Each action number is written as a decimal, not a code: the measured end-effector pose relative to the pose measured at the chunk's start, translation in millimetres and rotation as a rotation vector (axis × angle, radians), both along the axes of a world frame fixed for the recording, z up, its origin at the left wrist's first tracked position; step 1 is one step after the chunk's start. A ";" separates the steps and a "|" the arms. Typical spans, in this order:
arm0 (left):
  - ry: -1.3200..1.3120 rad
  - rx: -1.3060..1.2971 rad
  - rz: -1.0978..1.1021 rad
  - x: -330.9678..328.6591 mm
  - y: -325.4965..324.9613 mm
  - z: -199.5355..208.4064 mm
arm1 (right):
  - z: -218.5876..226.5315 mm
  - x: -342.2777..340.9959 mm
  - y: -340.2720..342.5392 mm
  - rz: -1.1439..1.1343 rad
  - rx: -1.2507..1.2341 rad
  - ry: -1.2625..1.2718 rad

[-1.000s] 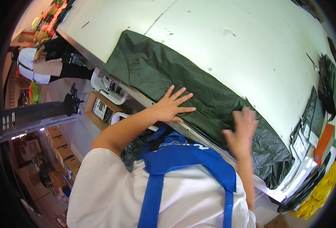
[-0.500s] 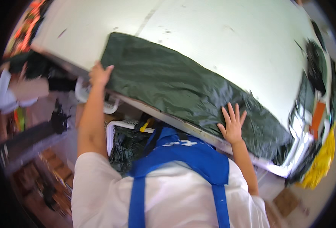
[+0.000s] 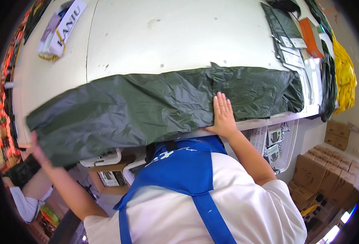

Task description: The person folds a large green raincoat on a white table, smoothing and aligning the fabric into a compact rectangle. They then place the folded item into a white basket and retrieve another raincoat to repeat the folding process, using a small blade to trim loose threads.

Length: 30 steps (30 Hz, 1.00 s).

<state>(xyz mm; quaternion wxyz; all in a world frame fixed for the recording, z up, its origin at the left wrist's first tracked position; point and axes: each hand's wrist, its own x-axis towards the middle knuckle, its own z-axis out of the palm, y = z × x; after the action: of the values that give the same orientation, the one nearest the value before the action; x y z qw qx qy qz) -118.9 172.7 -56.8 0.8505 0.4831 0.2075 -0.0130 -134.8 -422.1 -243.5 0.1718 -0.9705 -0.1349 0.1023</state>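
A long strip of folded, shiny dark green sheet material (image 3: 143,105) lies along the near edge of the white table (image 3: 179,32), creased all over. On its middle right part my right hand (image 3: 223,116) lies flat, fingers stretched forward and thumb out to the left. At the strip's far left end is my left hand (image 3: 36,148), smeared by motion. It touches or nearly touches the end edge, and I cannot tell whether its fingers grip it. The strip's left end bends toward me and hangs over the table edge.
Flat dark packages (image 3: 283,28), an orange box (image 3: 310,36) and a yellow plastic bag (image 3: 342,77) are at the right. A white box (image 3: 61,30) sits back left. Under the table are white baskets (image 3: 287,150). Cardboard boxes (image 3: 321,175) stand lower right; another person's arm (image 3: 25,199) shows lower left.
My view has turned, so the table edge lies more level. My left hand has moved outward to the left with the strip's end, which now reaches farther left. The right hand still rests on the material.
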 end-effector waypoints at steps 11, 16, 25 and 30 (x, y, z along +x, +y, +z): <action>-0.461 -0.159 -1.230 201.5 -609.3 128.0 | -35.6 -14.7 -35.7 0.010 0.416 -0.223; -0.688 0.314 -1.189 183.1 -858.2 42.0 | -43.8 -16.3 -15.4 0.044 0.742 0.046; -1.138 1.549 -1.208 56.3 -643.2 -94.4 | -79.7 -11.6 -21.4 0.037 0.955 0.045; -0.812 1.802 -1.271 36.0 -549.0 -116.5 | -92.8 -0.4 4.7 0.255 1.012 0.348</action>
<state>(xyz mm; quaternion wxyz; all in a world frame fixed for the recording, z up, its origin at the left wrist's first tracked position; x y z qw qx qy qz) -82.9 -376.2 -173.3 0.0458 0.8958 -0.4229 -0.1286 -135.2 -417.4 -336.3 0.6229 -0.7116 -0.2533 0.2036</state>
